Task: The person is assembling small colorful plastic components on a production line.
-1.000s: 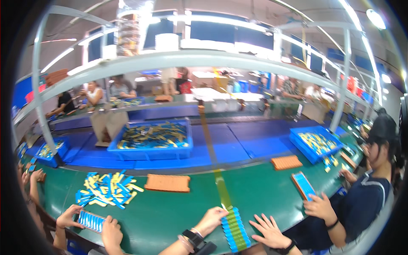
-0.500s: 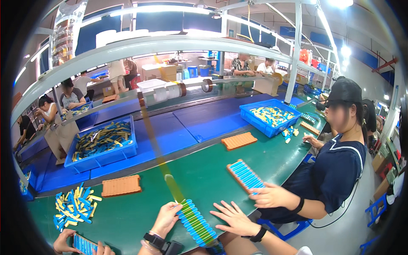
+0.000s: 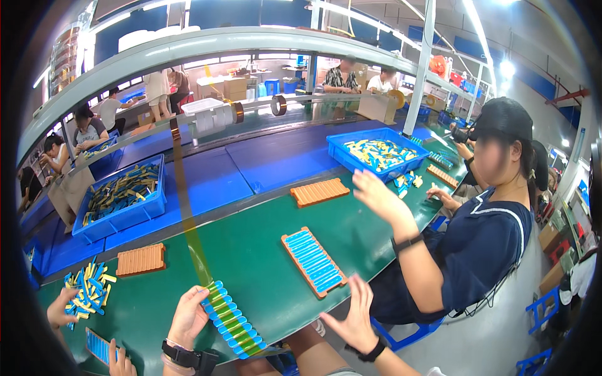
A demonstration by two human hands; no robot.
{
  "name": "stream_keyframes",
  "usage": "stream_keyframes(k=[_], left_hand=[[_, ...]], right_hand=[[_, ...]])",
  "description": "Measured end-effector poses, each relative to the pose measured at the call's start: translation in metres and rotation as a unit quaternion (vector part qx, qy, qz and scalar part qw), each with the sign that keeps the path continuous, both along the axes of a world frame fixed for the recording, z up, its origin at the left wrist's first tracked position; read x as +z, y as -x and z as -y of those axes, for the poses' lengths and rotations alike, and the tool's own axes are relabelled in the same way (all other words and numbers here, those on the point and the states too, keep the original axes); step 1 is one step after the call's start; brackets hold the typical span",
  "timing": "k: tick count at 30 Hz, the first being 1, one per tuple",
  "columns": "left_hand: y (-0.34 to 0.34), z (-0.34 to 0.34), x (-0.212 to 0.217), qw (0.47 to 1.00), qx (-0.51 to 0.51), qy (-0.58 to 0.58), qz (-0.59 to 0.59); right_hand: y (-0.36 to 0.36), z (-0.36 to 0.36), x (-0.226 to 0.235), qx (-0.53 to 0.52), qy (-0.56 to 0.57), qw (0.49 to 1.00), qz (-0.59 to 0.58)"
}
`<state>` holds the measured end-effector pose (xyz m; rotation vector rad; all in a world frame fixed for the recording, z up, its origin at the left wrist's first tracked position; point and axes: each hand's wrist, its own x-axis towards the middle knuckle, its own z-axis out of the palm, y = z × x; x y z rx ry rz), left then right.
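A row of blue round-ended strips (image 3: 231,323) lies at the near table edge, bound together by clear yellow tape (image 3: 199,263). My left hand (image 3: 190,313) pinches the top left corner of this row. The tape runs up from there to a roll (image 3: 175,129) on the overhead rail. My right hand (image 3: 354,316) is raised with fingers spread and holds nothing. It is nearest to an orange grooved tray (image 3: 321,293) filled with blue strips, just beyond its fingertips; whether they touch I cannot tell.
Two more orange trays (image 3: 141,259) (image 3: 320,191) lie farther back. Blue bins (image 3: 119,219) (image 3: 376,172) hold loose strips. A strip pile (image 3: 91,291) sits at left, beside another person's hands (image 3: 119,360). A co-worker's raised hand (image 3: 379,197) is at right.
The view has shifted right. My right hand has left the taped row and moved right. The co-worker has let go of the filled tray and lifted a hand. My left hand keeps its pinch.
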<state>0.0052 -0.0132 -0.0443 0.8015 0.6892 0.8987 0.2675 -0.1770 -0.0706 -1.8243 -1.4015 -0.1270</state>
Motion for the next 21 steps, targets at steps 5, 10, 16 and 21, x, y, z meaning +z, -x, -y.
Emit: stream_keyframes(k=[5, 10, 16, 21], left_hand=[[-0.001, 0.010, 0.015, 1.000, 0.000, -0.019, 0.007], [0.004, 0.016, 0.015, 1.000, 0.017, -0.011, 0.011], [0.013, 0.016, 0.015, 0.999, 0.051, 0.015, 0.003], [0.024, 0.016, 0.027, 0.994, 0.108, 0.016, 0.007]], right_hand=[[-0.035, -0.024, -0.005, 0.015, 0.117, 0.992, -0.043], [-0.041, -0.038, 0.003, 0.111, 0.105, 0.986, -0.065], [-0.010, -0.032, 0.008, 0.156, 0.128, 0.978, -0.045], [0.053, -0.034, 0.005, 0.217, 0.098, 0.971, -0.018]])
